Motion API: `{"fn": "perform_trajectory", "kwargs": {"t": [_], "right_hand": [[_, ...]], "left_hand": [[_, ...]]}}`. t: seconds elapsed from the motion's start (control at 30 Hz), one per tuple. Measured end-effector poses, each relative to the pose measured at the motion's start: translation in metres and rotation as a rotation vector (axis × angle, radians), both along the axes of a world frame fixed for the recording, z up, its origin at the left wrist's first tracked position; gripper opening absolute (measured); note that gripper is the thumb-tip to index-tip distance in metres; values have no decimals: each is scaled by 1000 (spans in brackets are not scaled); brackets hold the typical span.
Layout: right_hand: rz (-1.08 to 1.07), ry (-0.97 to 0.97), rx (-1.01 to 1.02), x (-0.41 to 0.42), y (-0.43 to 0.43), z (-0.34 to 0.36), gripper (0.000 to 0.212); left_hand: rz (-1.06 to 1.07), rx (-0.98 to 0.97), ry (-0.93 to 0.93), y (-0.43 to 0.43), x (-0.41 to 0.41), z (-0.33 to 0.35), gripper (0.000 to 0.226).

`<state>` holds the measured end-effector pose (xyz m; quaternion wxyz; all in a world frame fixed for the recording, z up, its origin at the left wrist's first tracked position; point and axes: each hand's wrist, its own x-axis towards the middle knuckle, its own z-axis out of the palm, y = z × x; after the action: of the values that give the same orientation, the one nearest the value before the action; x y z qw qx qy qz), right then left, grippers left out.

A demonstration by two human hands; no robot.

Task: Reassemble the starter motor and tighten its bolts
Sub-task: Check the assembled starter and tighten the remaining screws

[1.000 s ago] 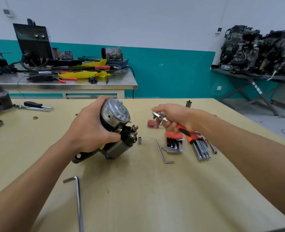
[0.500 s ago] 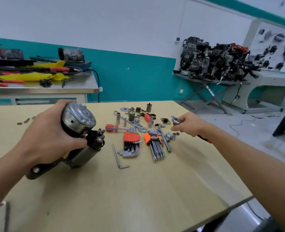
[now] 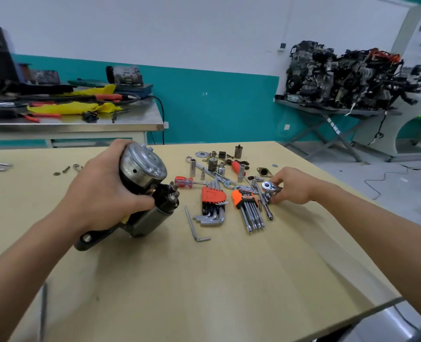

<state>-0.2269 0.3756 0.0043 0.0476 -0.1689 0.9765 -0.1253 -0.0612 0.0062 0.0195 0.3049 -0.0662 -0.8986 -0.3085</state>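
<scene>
My left hand [image 3: 105,191] grips the starter motor [image 3: 142,191] and holds it tilted on the tan workbench [image 3: 204,280], its shiny round end cap facing up and its black mounting ear resting on the top. My right hand [image 3: 291,186] is at the right of the tool pile, holding a ratchet wrench [image 3: 268,187] whose chrome head shows at my fingertips, low over the bench. Small sockets [image 3: 240,172] and bolts lie just beyond it.
Two orange-holdered hex key sets [image 3: 213,201] [image 3: 247,206], a loose hex key [image 3: 194,224], a red-handled screwdriver [image 3: 186,181] and spanners lie mid-bench. Washers [image 3: 66,169] sit far left. A steel table with tools stands behind; an engine [image 3: 340,75] on a stand is at right.
My right hand has moved right, from above the hex keys to the right of the tool pile, and lowered the ratchet to the bench. The view swung right; the motor stays gripped.
</scene>
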Motion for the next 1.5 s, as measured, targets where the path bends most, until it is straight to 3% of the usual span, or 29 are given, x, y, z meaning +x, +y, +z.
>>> {"fn": "perform_trajectory", "kwargs": {"t": [0.13,0.23,0.33,0.43,0.57,0.87,1.0,1.27,1.5], "right_hand": [[-23,157,-15,3,-3,9,18],[20,252,-270,26,-21,32,19],[186,143,-492,80,-67,38,18],[388,-78,-493,129,-116,16,23],[395,-247,-486,151,-145,-12,29],[438,-160,-363,166,-155,-15,39],[368,-231,-415,157,-156,-15,36],[335,-236,-332,155,-169,-4,20],[150,-438,-543,157,-159,4,36]], "left_hand": [[-22,21,-20,0,3,2,84],[-40,26,-30,-2,3,2,87],[-48,23,-38,-3,0,3,86],[-50,21,-45,-3,0,4,83],[-71,22,-42,-6,5,3,83],[-66,26,-61,-16,4,6,81],[-64,31,-57,-15,5,5,83],[-63,29,-56,-15,5,4,85],[-39,14,-66,-16,2,7,92]]}}
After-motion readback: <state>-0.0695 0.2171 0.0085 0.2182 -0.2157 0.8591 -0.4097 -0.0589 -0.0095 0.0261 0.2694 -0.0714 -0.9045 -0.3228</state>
